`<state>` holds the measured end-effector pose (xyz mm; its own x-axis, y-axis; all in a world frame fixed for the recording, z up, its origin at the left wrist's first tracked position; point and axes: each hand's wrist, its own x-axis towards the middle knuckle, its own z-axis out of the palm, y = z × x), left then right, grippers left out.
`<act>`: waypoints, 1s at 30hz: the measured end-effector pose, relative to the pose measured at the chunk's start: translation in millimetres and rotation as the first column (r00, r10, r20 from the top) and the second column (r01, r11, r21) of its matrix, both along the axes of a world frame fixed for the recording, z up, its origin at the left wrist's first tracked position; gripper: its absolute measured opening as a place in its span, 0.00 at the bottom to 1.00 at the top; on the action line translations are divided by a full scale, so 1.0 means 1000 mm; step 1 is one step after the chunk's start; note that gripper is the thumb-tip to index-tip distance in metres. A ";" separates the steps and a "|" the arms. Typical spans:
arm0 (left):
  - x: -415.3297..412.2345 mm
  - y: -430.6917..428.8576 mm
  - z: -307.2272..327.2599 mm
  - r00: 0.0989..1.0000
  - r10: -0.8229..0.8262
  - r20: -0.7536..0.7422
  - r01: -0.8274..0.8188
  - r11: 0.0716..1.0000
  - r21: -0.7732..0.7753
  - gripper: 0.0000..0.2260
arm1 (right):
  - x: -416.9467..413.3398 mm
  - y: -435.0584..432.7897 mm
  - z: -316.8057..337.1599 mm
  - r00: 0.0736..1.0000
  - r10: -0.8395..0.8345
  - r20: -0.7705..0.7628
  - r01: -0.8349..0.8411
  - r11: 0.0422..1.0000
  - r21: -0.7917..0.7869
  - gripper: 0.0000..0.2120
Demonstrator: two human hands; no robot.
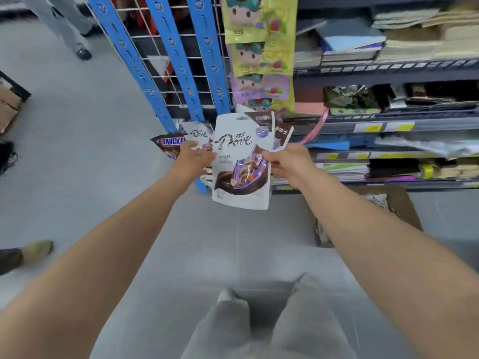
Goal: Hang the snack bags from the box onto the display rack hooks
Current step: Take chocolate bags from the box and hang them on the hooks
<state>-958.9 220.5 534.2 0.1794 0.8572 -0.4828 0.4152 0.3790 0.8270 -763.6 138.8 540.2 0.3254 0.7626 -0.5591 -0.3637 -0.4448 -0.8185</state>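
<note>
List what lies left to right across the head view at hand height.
Snickers bag → left hand → front Dove bag → right hand → shelf unit.

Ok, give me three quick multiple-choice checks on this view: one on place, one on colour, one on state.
1. Where is the cardboard box?
A. On the floor right of the person, below the shelves
B. On a top shelf
C. In the left hand

2. What colour are the hanging strips on the wire rack?
A. Red
B. Blue
C. Green

3. The front Dove bag is:
A. Hung on a hook
B. Lying on the floor
C. Held by the hands

Key: 1 A, it sits low by the shelf base; 2 B, all three are blue; 3 C, left hand and right hand grip its edges.
</note>
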 end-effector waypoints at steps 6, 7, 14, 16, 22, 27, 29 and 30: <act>-0.057 0.030 0.001 0.973 -0.177 -0.150 0.211 0.945 0.252 0.36 | -0.073 0.022 -0.001 0.937 0.173 0.304 -0.161 0.985 -0.066 0.12; -0.061 0.035 0.000 0.945 -0.226 -0.236 0.287 0.920 0.267 0.35 | -0.078 0.027 -0.002 0.927 0.195 0.321 -0.176 0.981 -0.087 0.11; -0.057 0.086 -0.002 0.867 -0.169 -0.469 0.341 0.887 0.311 0.20 | -0.072 0.076 0.001 0.897 0.320 0.303 -0.292 0.947 -0.135 0.11; -0.051 0.106 -0.002 0.909 -0.136 -0.394 0.261 0.923 0.284 0.16 | -0.066 0.097 -0.001 0.895 0.311 0.318 -0.279 0.950 -0.144 0.11; -0.030 0.157 -0.007 0.917 -0.184 -0.353 0.274 0.935 0.225 0.16 | -0.056 0.148 -0.004 0.935 0.227 0.271 -0.184 0.967 -0.178 0.09; -0.024 0.197 -0.015 0.873 -0.302 -0.382 0.411 0.878 0.246 0.07 | -0.052 0.176 -0.013 0.964 0.131 0.231 -0.087 0.977 -0.192 0.07; -0.021 0.215 -0.020 0.892 -0.314 -0.324 0.407 0.870 0.277 0.05 | -0.052 0.187 -0.018 0.970 0.057 0.237 -0.012 0.982 -0.188 0.07; -0.020 0.221 -0.022 0.905 -0.310 -0.290 0.388 0.881 0.270 0.06 | -0.053 0.191 -0.021 0.967 0.030 0.252 0.018 0.982 -0.188 0.07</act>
